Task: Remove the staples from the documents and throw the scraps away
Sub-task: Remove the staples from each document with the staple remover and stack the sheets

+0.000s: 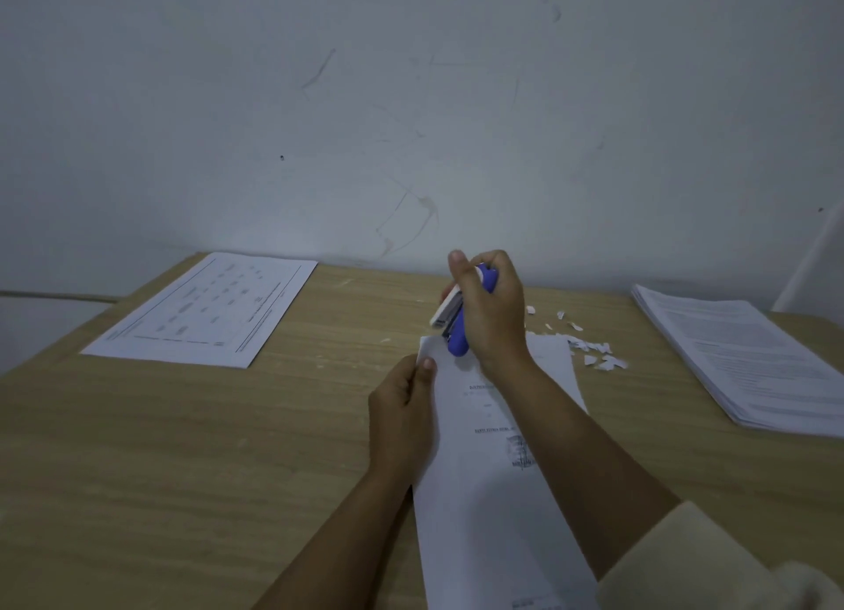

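The person's left hand (402, 413) reaches in from below centre, its bare forearm angled up and to the right. Its thumb and curled fingers pinch the left edge of a white printed paper sheet (479, 518) near the top corner. The right hand (493, 312) is held just beyond it, back towards the camera and thumb sticking up, fingers wrapped round a blue-and-white plastic stapler (456, 331) whose nose points down. The right forearm comes in from the lower right, bare up to a cream sleeve (685, 559).

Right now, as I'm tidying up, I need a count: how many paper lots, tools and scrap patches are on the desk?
Paper lots: 3 (left sheet, held document, right stack)
Blue stapler: 1
Scrap patch: 1
Total: 5
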